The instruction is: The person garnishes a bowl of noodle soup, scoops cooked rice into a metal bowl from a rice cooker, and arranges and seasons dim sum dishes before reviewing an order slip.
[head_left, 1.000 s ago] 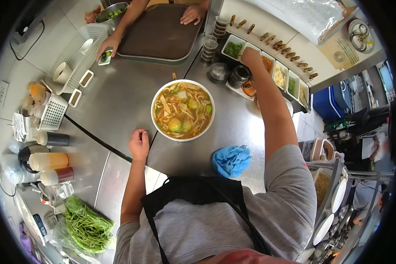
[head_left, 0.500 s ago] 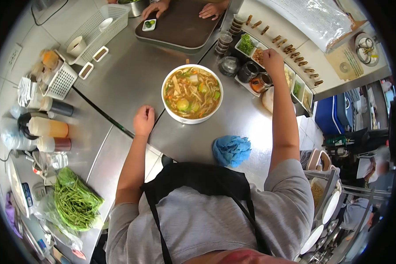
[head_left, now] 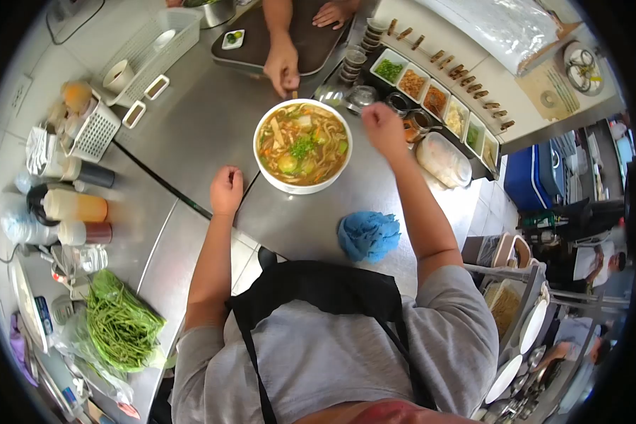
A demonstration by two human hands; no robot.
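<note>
A white bowl of noodle soup stands on the steel counter, with chopped green herbs heaped on top. My right hand is closed just right of the bowl, by the dark jars; what it holds, if anything, is hidden. Left of the bowl my left hand rests in a fist on the counter, holding nothing. Another person's hand reaches down to a clothespin at the bowl's far rim. Blue cloth lies crumpled nearer my body.
Topping trays line the back right, beside a plastic tub. A brown tray carries a small dish of limes. Baskets, sauce bottles and green beans stand left.
My right hand has come back from the topping trays toward the bowl, and green herbs now lie on the soup. The other person's hand has moved from the lime dish to the bowl's rim.
</note>
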